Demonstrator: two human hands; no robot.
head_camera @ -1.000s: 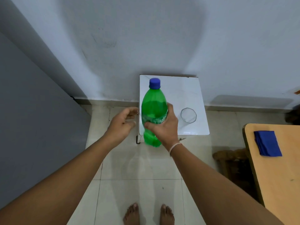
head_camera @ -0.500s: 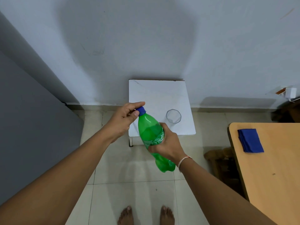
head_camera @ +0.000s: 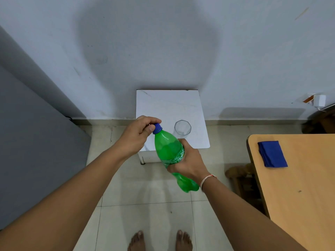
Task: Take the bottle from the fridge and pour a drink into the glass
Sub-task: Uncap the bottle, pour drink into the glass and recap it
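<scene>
Domestic room, home setting: tiled floor [head_camera: 145, 214], painted wall [head_camera: 163, 42], bare feet [head_camera: 159, 240] below the hands; small white table [head_camera: 163, 105] ahead of them, wooden table [head_camera: 299, 187] with blue cloth [head_camera: 272, 156] right of the right hand [head_camera: 188, 162]

A glass [head_camera: 182, 127] is standing on a small table [head_camera: 168, 105] against the far wall [head_camera: 163, 42]; a desk [head_camera: 299, 187] is sitting right.

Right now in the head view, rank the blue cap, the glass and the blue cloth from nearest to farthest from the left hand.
1. Blue cap: in the grip of the left hand, atop the tilted green bottle.
2. Glass: on the white stool, just right of the cap.
3. Blue cloth: far right, on the wooden table.
</scene>
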